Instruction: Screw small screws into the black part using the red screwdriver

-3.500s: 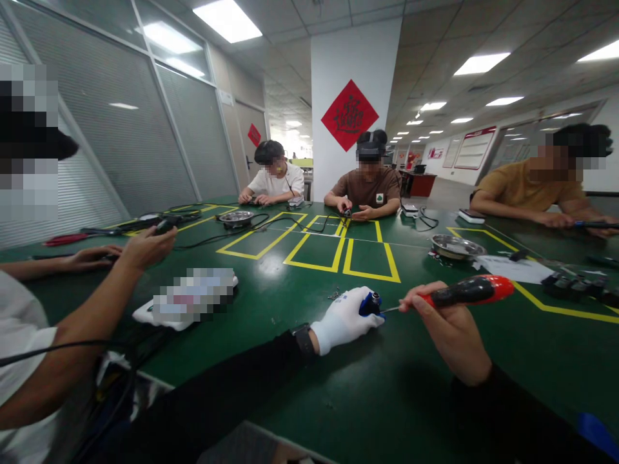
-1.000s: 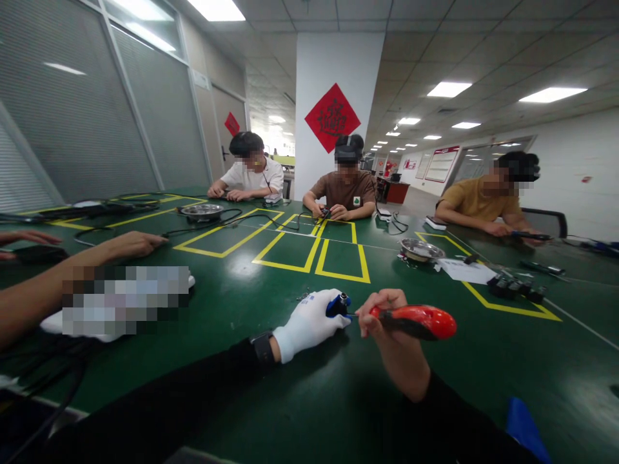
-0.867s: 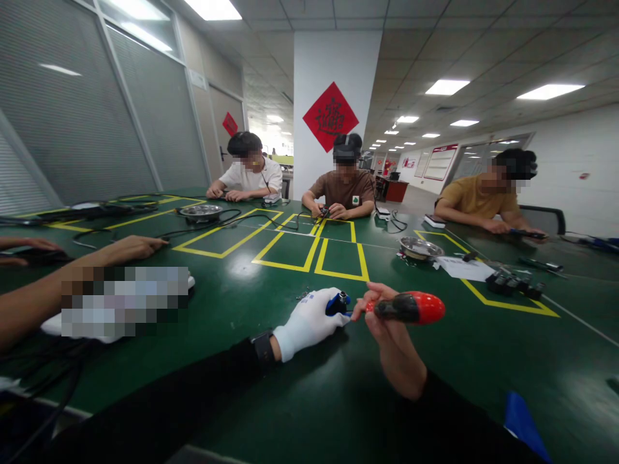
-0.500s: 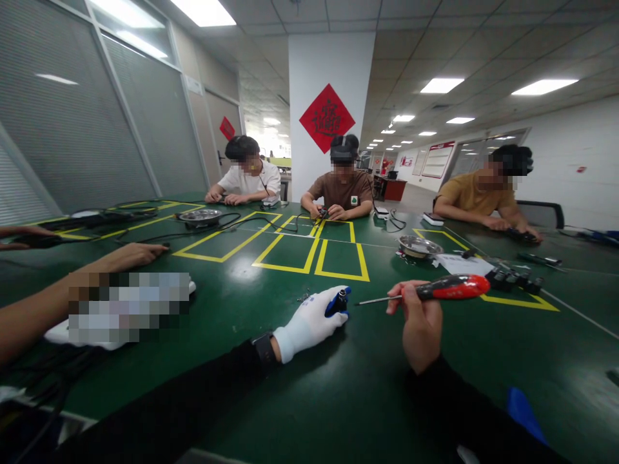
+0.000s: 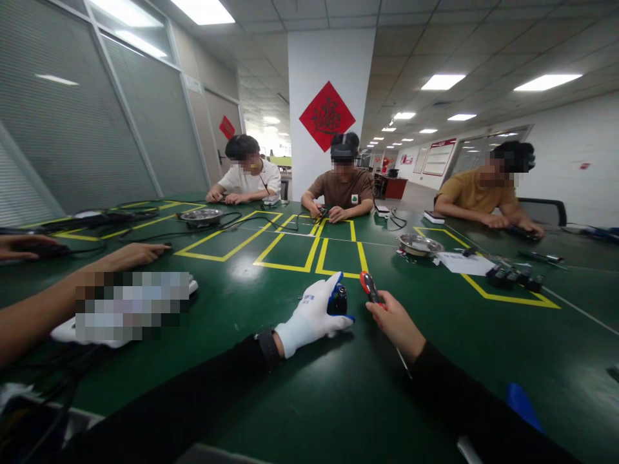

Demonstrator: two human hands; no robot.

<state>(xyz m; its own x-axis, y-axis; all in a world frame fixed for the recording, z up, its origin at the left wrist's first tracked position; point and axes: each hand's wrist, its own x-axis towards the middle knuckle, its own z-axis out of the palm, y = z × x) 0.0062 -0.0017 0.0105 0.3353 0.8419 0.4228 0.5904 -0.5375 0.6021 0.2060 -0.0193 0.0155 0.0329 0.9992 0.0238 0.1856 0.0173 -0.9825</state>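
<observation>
One right hand [image 5: 399, 327]: fingers grasping screwdriver [image 5: 371, 289], shaft beside sleeve [image 5: 464, 393].
Left gloved hand [image 5: 314, 314]: thumb and forefinger spread; other fingers hidden, grip cannot be told.
Black part [image 5: 341, 298]: between that thumb and forefinger, over counter [image 5: 290, 415].
Risk: part may tip if support is loose.

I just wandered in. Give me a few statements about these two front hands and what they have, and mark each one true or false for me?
1. The left hand wears a white and blue glove. True.
2. The right hand is gloved too. False: it is bare.
3. A small black part sits in the crook of the left hand. True.
4. The right hand holds a screwdriver with a red and black handle. True.
5. The screwdriver's shaft points at the black part. False: the shaft points away from it.
</observation>
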